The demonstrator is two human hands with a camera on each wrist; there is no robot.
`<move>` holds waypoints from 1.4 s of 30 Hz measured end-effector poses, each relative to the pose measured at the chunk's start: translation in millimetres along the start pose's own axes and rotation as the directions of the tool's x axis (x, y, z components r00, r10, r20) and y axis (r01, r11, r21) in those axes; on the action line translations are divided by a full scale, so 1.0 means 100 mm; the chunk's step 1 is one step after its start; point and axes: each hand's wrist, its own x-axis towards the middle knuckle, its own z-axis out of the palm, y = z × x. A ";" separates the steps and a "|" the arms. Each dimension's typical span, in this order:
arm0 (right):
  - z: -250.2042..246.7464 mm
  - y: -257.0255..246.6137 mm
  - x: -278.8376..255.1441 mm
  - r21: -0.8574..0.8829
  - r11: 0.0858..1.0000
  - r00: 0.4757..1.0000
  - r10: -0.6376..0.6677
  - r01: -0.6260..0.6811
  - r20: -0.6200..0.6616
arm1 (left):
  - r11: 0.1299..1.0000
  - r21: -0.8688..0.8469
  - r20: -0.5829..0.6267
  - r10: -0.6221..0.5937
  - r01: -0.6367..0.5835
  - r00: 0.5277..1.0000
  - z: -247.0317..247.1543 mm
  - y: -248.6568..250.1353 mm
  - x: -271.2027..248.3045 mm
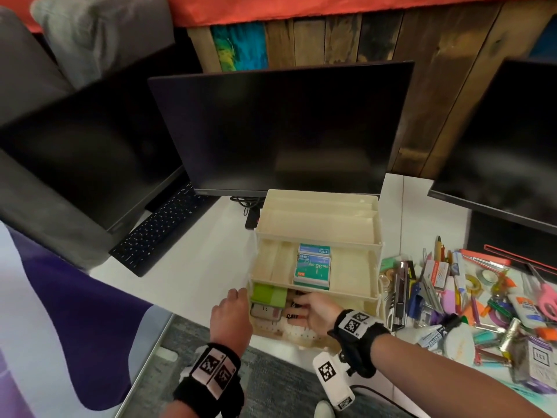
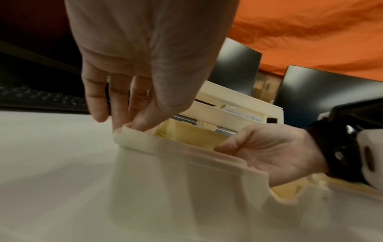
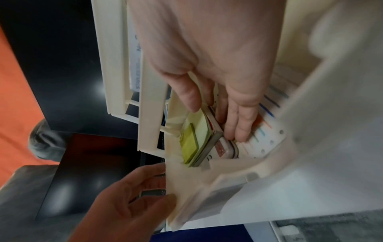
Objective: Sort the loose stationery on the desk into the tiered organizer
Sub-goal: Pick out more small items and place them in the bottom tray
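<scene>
The cream tiered organizer (image 1: 316, 218) stands on the white desk in front of the middle monitor. Two teal staple boxes (image 1: 313, 270) lie in its middle tier. In the bottom tier, green sticky notes (image 1: 269, 294) (image 3: 194, 137) sit on a small white box (image 3: 219, 150). My right hand (image 1: 304, 309) (image 3: 215, 121) reaches into that tier. Its thumb is by the sticky notes and its nearly straight fingers lie on a white card with coloured stripes (image 3: 267, 135). My left hand (image 1: 233, 300) (image 2: 124, 121) rests with straight fingers against the organizer's left front corner.
A heap of loose stationery (image 1: 470, 297) covers the desk to the right, with pink scissors (image 1: 547, 294) and a glue bottle (image 1: 526, 307) in it. A black keyboard (image 1: 159, 227) lies at the left. Three dark monitors stand behind, the middle one (image 1: 280, 128) close to the organizer.
</scene>
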 end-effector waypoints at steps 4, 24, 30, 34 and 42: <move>-0.04 0.02 0.00 -0.123 0.992 0.995 -0.011 0.000 -0.096 | 0.981 0.091 -0.075 0.178 -0.171 0.981 0.01 0.20 -0.13; 0.13 -0.06 -0.42 -0.773 0.606 0.965 -0.262 0.187 0.028 | 0.955 0.146 0.248 0.216 -0.257 0.944 0.34 0.24 0.07; -0.46 -0.11 -1.16 -0.715 0.591 0.911 -0.379 0.374 0.164 | 0.919 0.043 -0.014 0.393 -0.392 0.920 -0.19 0.89 -0.16; -1.24 -0.07 -1.67 -0.605 0.698 0.851 -0.522 0.383 -0.063 | 0.758 -0.197 -0.028 0.630 -0.622 0.776 -0.26 1.67 -0.34; -2.80 0.40 -2.12 -0.664 0.699 0.374 -0.560 -0.267 -0.740 | 0.619 -0.298 0.076 0.774 -0.727 0.628 0.25 2.79 -0.56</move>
